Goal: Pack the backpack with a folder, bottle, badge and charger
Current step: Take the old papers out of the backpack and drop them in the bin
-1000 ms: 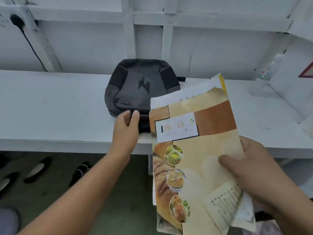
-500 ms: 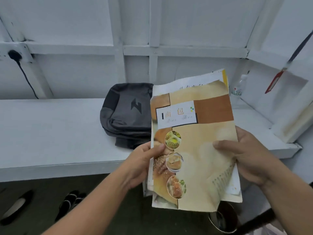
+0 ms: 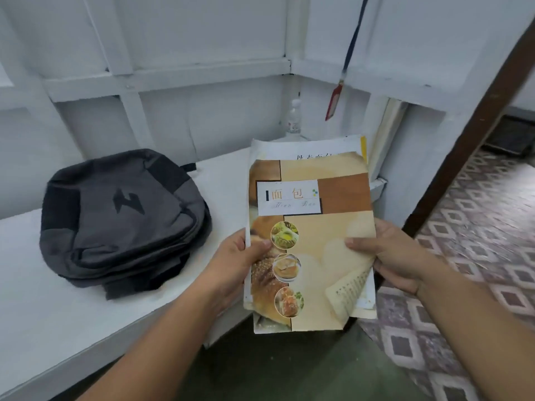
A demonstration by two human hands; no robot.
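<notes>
Because the bench is a flat, white-painted slab, it gives a soft load a firm base. On it lies the backpack, grey and black woven cloth, slumped nearly flat, with no opening showing from here. It looks limp and will probably sag, so one hand may have to hold its mouth wide.

The folder is held up in front of the bench edge, right of the backpack and apart from it. Its cover is glossy print with bread pictures, over thin loose sheets, and the lower right corner is curled. It is likely light, floppy and a little slippery, so it is best held by both long edges to keep the sheets together. The left hand grasps the left edge and the right hand the right edge, each with its thumb on the cover.

A clear plastic bottle stands in the far corner, its base hidden behind the folder; it looks smooth and rigid. A red tag on a blue strap, probably the badge, hangs on the wall just right of the bottle and higher. No charger shows.
</notes>
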